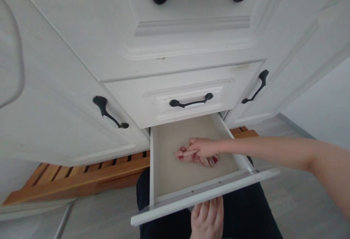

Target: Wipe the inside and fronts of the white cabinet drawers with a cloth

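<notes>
Both hands are at a pulled-out white drawer [168,177]. The right hand [202,147], reaching in from the right on a bare forearm, lies over a pale pink cloth bundle [199,160], its fingers touching it; how firmly they are closed, I cannot tell. The bundle rests on the drawer's bare beige bottom, near the middle. Its red and dark marks, one of them a small ring, are too blurred to tell whether they include lettering.

The left hand [207,217] is below, fingers bent against the outer side of the drawer front [164,210]; whether they grasp a handle is hidden.

Directly above sits a closed drawer [123,93] with a black handle [191,104], between two cabinet doors with similar dark pulls [105,112]. Slatted wood [95,180] runs underneath, and dark trousers [240,210] show beneath the open drawer
</notes>
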### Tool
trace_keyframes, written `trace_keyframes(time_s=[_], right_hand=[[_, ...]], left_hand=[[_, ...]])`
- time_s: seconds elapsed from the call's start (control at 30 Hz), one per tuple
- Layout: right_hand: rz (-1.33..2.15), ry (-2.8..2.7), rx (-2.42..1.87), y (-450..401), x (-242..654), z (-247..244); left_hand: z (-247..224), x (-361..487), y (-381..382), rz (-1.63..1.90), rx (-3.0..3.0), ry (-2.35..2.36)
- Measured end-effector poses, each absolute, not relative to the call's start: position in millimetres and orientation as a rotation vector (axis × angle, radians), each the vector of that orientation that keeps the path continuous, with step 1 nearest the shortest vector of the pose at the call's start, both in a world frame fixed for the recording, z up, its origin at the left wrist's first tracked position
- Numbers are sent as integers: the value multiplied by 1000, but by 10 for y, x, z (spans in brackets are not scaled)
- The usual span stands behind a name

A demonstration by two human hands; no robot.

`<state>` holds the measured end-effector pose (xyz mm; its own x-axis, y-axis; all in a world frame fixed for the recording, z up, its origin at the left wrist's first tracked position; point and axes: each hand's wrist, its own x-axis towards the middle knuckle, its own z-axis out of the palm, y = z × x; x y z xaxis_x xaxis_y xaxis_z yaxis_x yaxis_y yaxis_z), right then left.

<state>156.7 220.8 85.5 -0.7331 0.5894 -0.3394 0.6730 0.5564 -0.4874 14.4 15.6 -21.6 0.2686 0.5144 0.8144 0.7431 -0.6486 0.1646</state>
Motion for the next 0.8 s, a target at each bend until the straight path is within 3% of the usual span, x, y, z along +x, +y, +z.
trace_keyframes(time_s=[0.23,0.4,0.57,0.7,0.8], right_hand=[[-575,2647,1926,3125,1866,876],[-602,2695,1686,3007,1750,750],[-600,2691,1199,2166,1619,759],[-846,2585,847,1750,1730,869],[-820,2563,955,1972,1855,1008]], left_hand=[[-241,193,152,-1425,-2216,-1220],[-227,169,144,-1348,-2299,-1207],[-217,162,144,-1382,-2280,-1216],[-187,137,142,-1328,-2328,-1183],[-168,128,135,-1327,-2337,-1199]])
